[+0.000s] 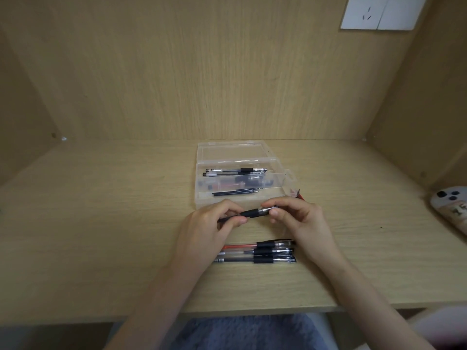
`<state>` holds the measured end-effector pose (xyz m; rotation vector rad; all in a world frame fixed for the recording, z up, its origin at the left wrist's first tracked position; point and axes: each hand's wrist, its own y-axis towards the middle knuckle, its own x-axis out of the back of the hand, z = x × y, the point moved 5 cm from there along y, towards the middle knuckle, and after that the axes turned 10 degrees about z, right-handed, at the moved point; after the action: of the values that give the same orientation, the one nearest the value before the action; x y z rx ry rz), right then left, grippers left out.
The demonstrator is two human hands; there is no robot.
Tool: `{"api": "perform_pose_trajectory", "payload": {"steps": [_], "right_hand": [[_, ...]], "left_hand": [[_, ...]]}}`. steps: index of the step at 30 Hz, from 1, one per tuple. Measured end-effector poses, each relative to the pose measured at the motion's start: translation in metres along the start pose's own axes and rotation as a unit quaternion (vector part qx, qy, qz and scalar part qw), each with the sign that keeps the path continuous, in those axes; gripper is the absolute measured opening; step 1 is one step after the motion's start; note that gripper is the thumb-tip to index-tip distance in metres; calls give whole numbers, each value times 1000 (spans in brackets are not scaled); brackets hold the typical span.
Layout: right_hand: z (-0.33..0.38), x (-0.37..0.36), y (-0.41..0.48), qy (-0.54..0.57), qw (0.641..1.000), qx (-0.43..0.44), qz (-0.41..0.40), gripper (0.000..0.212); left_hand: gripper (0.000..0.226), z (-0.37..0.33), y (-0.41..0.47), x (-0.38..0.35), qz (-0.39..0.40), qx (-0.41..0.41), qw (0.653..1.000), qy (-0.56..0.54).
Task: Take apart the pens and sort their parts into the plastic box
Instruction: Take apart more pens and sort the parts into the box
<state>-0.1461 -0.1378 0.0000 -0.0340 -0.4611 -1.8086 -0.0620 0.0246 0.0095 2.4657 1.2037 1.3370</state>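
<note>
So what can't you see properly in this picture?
Head view only:
- The held pen: its back end is hidden inside the left hand, and the right hand partly covers its tip with its fingers.
- The small parts in the plastic box: blurred behind its cloudy wall, too small to name.
- The phone: cut off by the right edge.

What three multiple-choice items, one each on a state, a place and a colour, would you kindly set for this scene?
1. The plastic box is: A) shut; B) upside down; C) open.
2. The phone lies: A) at the desk's right edge; B) in the box; C) on the floor.
3. The near-row pen closest to the box has ink: A) green; B) red; C) blue.
Key: C, its lid lies folded back; A, it sits far right; B, its clear barrel shows red.
</note>
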Motion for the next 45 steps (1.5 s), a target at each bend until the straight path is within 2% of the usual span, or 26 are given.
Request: {"api": "perform_pose_trajectory", "payload": {"steps": [4,6,8,13,18,21,27,32,35,37,45], "right_hand": [[2,0,0,-12,999,12,-37,24],[0,3,0,-36,997,14,-66,29],[-3,6,0,-65,994,5,-88,25],[-6,-2,1,-155,987,-8,-36,25],[-6,1,0,-125,991,-15,-53,25],[-6,-1,0,-126,991,-24,-42,25],[-6,-2,0,-131,990,-28,-38,25],[-5,-2,1,-148,988,-16,-39,25],[-4,-2,1,-148,988,-17,-41,25],[-4,-2,0,-142,989,-22,-43,24],[-3,-3,-2,-142,989,-31,-30,24]], "left_hand": [[19,-10,9,10,-8,1,1000,30],[18,-11,24,23,-7,35,999,22],[14,-4,46,36,0,67,997,27],[10,26,101,31,51,79,994,49],[9,61,124,5,111,116,986,47],[12,60,125,-2,130,107,985,41],[16,24,100,13,100,51,994,8],[12,-24,40,0,174,-19,984,1],[13,-22,15,-17,242,-2,970,28],[16,-12,7,-25,260,11,965,30],[13,5,4,-23,195,-14,980,47]]}}
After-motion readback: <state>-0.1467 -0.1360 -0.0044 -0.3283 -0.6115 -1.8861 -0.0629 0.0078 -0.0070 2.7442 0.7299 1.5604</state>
